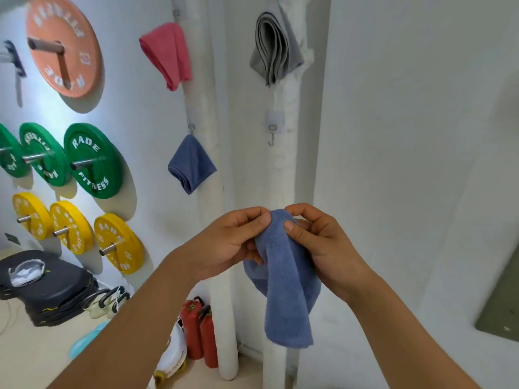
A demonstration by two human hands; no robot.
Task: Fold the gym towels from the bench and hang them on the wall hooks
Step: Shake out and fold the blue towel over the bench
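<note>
Now the folded blue towel [286, 279] hangs between both hands, just below the empty hook [271, 136] on the white pipe. To hang it well, bunch 1 corner tight & lift it straight onto that hook w/o loosening the fold. Left hand [233, 242] & right hand [317, 242] both pinch its top, fingers curled narrow. 3 towels already hang: pink towel [167, 54], grey towel [273, 49], dark blue towel [191, 164].

Four towels: three hung, pink [168, 53], grey [273, 49], blue [191, 164], one held [286, 276]. Plates: one orange [63, 44], three green [94, 161], three yellow [118, 242]. Two extinguishers [200, 329]. One bare hook [271, 136].
</note>
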